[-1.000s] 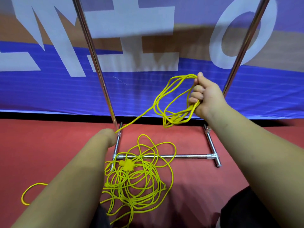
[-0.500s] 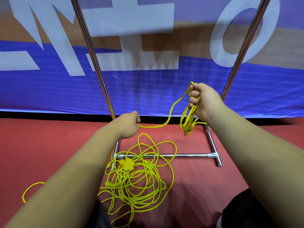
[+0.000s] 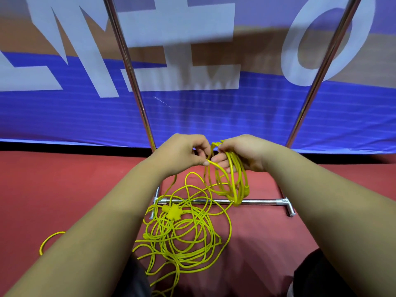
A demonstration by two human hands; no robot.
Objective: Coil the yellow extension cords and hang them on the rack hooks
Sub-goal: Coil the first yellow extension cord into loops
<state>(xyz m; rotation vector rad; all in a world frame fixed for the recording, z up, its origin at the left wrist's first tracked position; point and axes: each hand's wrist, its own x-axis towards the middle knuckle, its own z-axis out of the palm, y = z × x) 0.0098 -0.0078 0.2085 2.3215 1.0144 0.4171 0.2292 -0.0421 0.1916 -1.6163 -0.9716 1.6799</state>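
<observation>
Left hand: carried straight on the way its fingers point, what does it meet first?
Most likely the coiled cord loops held by the right hand; the left hand, pinching a strand, points at them from close by, though depth is unclear.

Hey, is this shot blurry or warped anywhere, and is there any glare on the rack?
Head view: the cord is sharp. The banner lettering looks smeared, with streaky lower edges. The poles splay apart toward the top, likely from the wide lens. There are small bright glints on the base bar, with no washout.

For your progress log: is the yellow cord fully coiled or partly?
Partly coiled: loops hang from the right hand, the left hand pinches a strand, most lies tangled on the floor.
</observation>
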